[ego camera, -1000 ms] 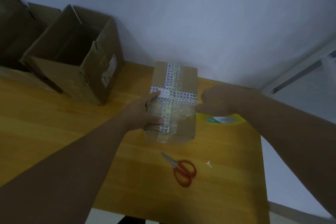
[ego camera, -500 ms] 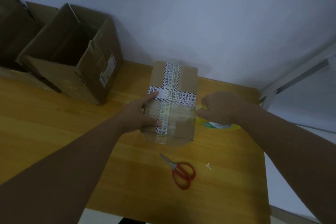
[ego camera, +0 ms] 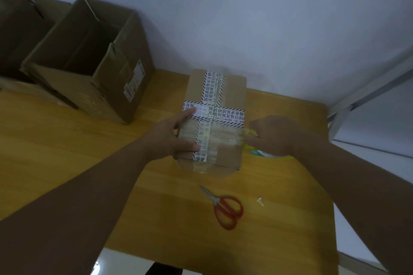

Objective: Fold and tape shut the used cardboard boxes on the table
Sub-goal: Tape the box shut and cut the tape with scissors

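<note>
Far left, against the pale wall (ego camera: 245,18): open boxes (ego camera: 89,62) standing on the yellow wooden counter (ego camera: 67,140). Mid-counter, near the wall: closed box (ego camera: 230,94), striped printed tape crossed on top. Left hand (ego camera: 172,138) spread flat on its left edge, fingers straight. Nearer the front edge: red scissors (ego camera: 225,207), small scrap (ego camera: 260,201) beside. Right hand (ego camera: 274,136) curled round a yellow tape roll (ego camera: 268,154), just beside the box's right side.
</note>
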